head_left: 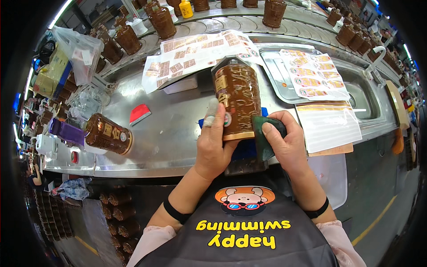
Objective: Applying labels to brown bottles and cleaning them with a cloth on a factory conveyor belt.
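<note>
A: Item one?
B: Brown bottle (235, 100), lying over the steel worktop (173, 129), base toward the person. Left hand (213, 142) clamped on its lower left side, fingers (212, 113) up along the label; one wears a pale wrap.
A: Right hand (284, 142)?
B: Fingers closed on a dark green cloth (262, 133), pressed against the bottle's lower right edge.
A: Nearby?
B: Second bottle (106, 133) lying at left; red scraper (139, 113); label sheets (195, 53) behind.
</note>
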Tool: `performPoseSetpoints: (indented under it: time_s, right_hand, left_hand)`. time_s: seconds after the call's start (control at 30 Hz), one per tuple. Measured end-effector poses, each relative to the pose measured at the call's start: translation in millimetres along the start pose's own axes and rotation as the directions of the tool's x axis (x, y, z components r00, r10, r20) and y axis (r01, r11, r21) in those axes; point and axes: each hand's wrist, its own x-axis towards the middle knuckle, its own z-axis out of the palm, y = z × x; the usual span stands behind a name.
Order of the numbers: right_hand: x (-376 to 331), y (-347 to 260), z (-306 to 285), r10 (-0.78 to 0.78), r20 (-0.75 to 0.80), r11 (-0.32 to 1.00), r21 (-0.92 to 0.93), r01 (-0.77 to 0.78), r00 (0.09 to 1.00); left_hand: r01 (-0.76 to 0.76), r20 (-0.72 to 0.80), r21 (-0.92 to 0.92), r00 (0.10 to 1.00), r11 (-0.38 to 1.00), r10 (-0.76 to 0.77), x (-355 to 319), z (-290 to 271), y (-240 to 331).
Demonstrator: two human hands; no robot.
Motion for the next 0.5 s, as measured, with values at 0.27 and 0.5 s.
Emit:
performPoseSetpoints:
  time_s: [0.27, 0.5]
  right_hand:
    - [0, 8, -4, 0.004, -0.018, 0.999, 0.044, -0.004, 1.0]
    - [1, 14, -8, 0.023, -0.009, 0.999, 0.044, -0.023, 1.0]
  left_hand:
    - [-0.1, 0.049, 0.15, 0.994, 0.984, 0.094, 17, 0, 8]
    - [-0.011, 0.044, 0.075, 0.999, 0.997, 0.008, 9, -5, 9]
